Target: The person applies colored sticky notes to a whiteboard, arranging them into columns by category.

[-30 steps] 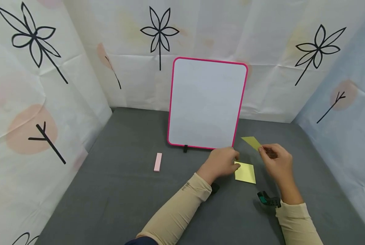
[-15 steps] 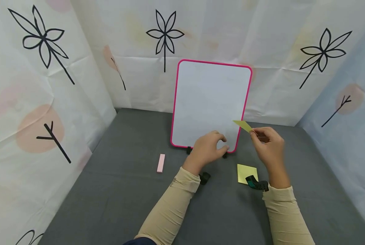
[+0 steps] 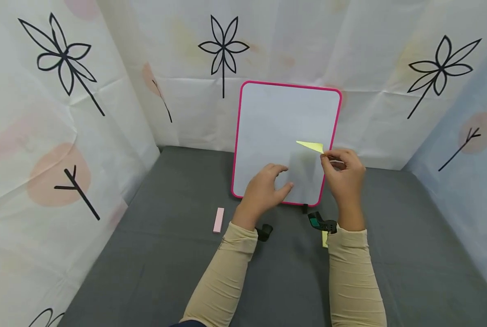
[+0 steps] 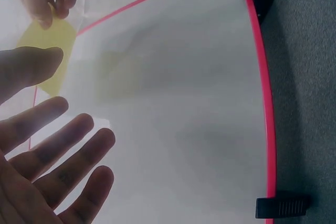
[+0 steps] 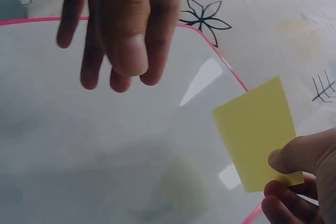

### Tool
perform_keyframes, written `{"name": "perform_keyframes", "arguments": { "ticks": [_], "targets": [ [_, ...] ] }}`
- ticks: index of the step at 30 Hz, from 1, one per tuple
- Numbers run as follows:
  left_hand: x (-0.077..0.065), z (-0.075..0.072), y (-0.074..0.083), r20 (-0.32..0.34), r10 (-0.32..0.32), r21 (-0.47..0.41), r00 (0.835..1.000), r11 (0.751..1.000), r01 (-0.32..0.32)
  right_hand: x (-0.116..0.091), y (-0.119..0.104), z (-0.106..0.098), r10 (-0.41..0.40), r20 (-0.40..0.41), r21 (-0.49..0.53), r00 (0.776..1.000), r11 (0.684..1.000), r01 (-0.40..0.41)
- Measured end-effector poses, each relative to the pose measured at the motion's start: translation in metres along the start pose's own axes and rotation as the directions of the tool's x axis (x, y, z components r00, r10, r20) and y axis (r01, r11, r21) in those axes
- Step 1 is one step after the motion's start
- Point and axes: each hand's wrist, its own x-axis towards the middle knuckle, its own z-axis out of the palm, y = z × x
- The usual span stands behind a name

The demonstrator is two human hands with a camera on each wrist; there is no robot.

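I see the right hand (image 3: 345,175) pinching the note (image 5: 254,132) near one corner; the note juts leftward from that grip, before the board (image 3: 284,118), seemingly not touching it. The left hand (image 3: 263,190), fingers spread and holding nothing, hovers lower left, farther from the note.

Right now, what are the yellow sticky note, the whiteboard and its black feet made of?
The yellow sticky note looks like matte paper: thin, with no shine. The whiteboard seems smooth and glossy, because it shows bright reflections; maybe coated metal or plastic. Its black feet are probably hard plastic, with neat ridges.
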Motion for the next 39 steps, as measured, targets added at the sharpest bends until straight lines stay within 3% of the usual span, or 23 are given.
{"name": "perform_keyframes", "arguments": {
  "ticks": [5, 10, 18, 39],
  "targets": [
    [0.003, 0.001, -0.004, -0.002, -0.004, -0.037, 1.0, 0.999, 0.004, 0.002, 0.002, 0.007, 0.028, -0.015, -0.007, 0.999, 1.0, -0.029],
    [0.003, 0.0, -0.005, -0.004, -0.013, -0.064, 1.0, 0.998, 0.013, 0.005, 0.004, 0.011, -0.025, -0.005, -0.032, 1.0, 0.999, 0.025],
    [0.003, 0.004, -0.008, 0.005, -0.003, -0.058, 1.0, 0.998, 0.003, 0.007, 0.004, 0.007, -0.057, -0.029, 0.009, 0.998, 0.998, 0.057],
    [0.007, 0.009, -0.002, 0.051, -0.013, -0.047, 0.999, 0.999, 0.016, 0.006, 0.016, 0.01, -0.061, 0.002, -0.058, 0.998, 0.996, 0.061]
  ]
}}
